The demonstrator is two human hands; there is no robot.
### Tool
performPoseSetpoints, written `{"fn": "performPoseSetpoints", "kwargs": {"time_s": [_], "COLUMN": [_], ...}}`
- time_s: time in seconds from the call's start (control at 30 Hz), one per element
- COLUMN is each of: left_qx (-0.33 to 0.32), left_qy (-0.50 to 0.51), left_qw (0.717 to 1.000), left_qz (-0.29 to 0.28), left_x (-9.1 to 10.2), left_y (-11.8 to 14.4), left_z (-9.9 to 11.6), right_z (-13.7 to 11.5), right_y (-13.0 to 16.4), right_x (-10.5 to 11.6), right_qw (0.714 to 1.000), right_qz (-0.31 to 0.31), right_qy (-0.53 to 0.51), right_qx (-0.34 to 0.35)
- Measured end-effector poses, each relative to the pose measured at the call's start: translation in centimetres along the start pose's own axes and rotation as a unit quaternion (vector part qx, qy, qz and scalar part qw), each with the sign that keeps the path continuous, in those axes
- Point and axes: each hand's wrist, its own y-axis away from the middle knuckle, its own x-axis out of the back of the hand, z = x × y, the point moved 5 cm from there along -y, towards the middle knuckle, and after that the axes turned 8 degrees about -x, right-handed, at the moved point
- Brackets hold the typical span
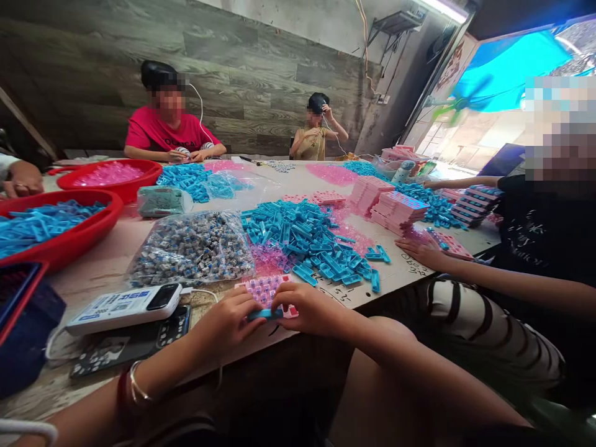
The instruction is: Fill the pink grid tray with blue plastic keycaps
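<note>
Pinching one long blue plastic strip (264, 314) from both ends: left hand (228, 323) and right hand (310, 308), fingers closed on it at the near table edge. Strip lies against a pink plastic grid tray (263, 288). Beyond: heap of blue plastic strips (307, 239); clear bag of small grey-and-blue parts (193, 247). Left: white power bank (123, 307), blue label print too small to read; black calculator (172, 326). Pen numerals on the wooden tabletop (414, 268), illegible. Red plastic basins (65, 239), far left.
</note>
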Motion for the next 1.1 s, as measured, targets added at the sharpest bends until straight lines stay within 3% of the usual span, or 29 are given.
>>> {"fn": "performPoseSetpoints", "kwargs": {"time_s": [0.2, 0.5, 0.87, 1.1], "left_qx": [-0.002, 0.04, 0.022, -0.006], "left_qy": [0.007, 0.087, 0.084, 0.059], "left_qw": [1.0, 0.995, 0.996, 0.998], "left_qz": [0.0, -0.006, -0.028, -0.007], "left_x": [-0.2, -0.7, -0.6, -1.1], "left_y": [0.2, 0.1, -0.7, -0.3], "left_z": [-0.1, -0.6, -0.4, -0.8], "right_z": [0.0, 0.6, 0.9, 1.0], "right_y": [0.1, -0.7, -1.4, -0.9], "right_x": [-0.5, -0.8, -1.0, -1.4], "right_qw": [0.998, 1.0, 0.998, 0.999], "right_qz": [-0.023, -0.017, -0.053, -0.036], "right_qy": [0.053, 0.006, -0.003, 0.027], "right_qx": [0.002, 0.017, 0.026, 0.023]}}
